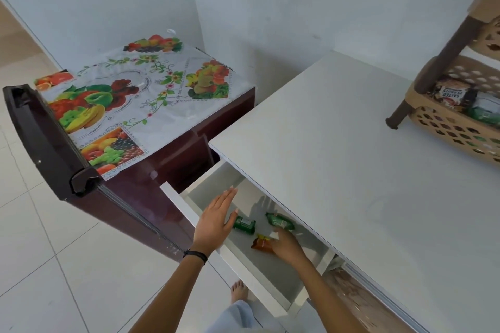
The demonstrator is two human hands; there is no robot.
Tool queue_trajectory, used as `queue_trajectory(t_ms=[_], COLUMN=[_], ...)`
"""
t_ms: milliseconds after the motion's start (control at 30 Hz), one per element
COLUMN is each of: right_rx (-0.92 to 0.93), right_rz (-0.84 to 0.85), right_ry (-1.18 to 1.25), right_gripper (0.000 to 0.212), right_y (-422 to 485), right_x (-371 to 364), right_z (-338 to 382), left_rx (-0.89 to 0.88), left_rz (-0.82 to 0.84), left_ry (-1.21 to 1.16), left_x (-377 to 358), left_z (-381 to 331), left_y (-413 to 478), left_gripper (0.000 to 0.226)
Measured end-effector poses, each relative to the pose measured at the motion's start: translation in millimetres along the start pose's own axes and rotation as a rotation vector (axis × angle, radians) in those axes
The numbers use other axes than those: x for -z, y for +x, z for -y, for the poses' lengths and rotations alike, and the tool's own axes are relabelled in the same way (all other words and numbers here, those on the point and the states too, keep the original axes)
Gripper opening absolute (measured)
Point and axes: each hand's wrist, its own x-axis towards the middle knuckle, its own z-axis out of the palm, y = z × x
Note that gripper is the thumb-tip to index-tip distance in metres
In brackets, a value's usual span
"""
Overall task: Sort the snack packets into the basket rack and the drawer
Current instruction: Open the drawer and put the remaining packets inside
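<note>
in the drawer the right hand pinches the orange packet, left hand spread beside a green packet.

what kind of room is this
Probably a home kitchen or pantry corner: a maroon fridge under a fruit-print cover, a white counter with an open drawer holding snack packets, and a plastic basket rack with a salted peanuts packet.

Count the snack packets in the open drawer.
3: green packet by the left hand, second green packet beside it, orange packet at the right hand. Others may be hidden.
</note>
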Motion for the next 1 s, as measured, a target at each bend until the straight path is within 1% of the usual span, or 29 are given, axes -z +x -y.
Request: queue_trajectory(t_ms=[67, 100, 133, 167, 233, 267, 300, 333, 433, 500, 567, 667, 767, 933, 1000], right_rx=[0.19, 0.301, 0.407, 0.504, 0.666, 0.717, 0.726, 0.685, 0.486, 0.445, 0.436, 0.433, 0.453, 0.431, 0.439], right_rz=[0.099, 0.121, 0.103, 0.025, -0.242, -0.374, -0.467, -0.503, -0.443, -0.425, -0.396, -0.384, -0.409, -0.597, -0.645], right_ry=[0.013, 0.03, 0.04, 0.027, -0.059, -0.119, -0.176, -0.224, -0.409, -0.55, -0.643, -0.716, -0.689, -0.635, -0.625], right_gripper=[0.037, 0.035, 0.032, 0.03, 0.029, 0.031, 0.036, 0.046, 0.09, 0.107, 0.115, 0.114, 0.106, 0.088, 0.08], right_y=[-13, -21, -29, -35, -43, -44, -44, -45, -43, -43, -43, -41, -44, -50, -49], right_x=[11, 17, 22, 27, 33, 37, 40, 42, 43, 39, 36, 40, 42, 44, 45], right_z=[16, 24, 31, 36, 42, 42, 41, 40, 30, 26, 23, 18, 18, 23, 22], left_rx=[-0.016, -0.028, -0.042, -0.056, -0.085, -0.106, -0.138, -0.184, -0.336, -0.375, -0.373, -0.372, -0.385, -0.481, -0.516], left_rz=[-0.006, -0.009, -0.013, -0.019, -0.041, -0.049, -0.052, -0.048, -0.007, 0.012, 0.017, 0.043, 0.05, 0.069, 0.093], left_ry=[0.007, 0.011, 0.016, 0.019, 0.025, 0.032, 0.051, 0.08, 0.16, 0.172, 0.147, 0.09, 0.083, 0.138, 0.135], left_x=[-1, -2, -3, -4, -5, -5, -6, -6, -9, -12, -15, -18, -19, -22, -21], left_z=[-3, -5, -7, -9, -15, -17, -20, -23, -33, -38, -43, -51, -57, -52, -46], left_y=[5, 8, 11, 14, 20, 23, 27, 31, 41, 49, 58, 71, 77, 73, 75], left_gripper=[0.053, 0.053, 0.053, 0.053, 0.052, 0.051, 0.05, 0.048, 0.047, 0.047, 0.045, 0.043, 0.045, 0.057, 0.059])
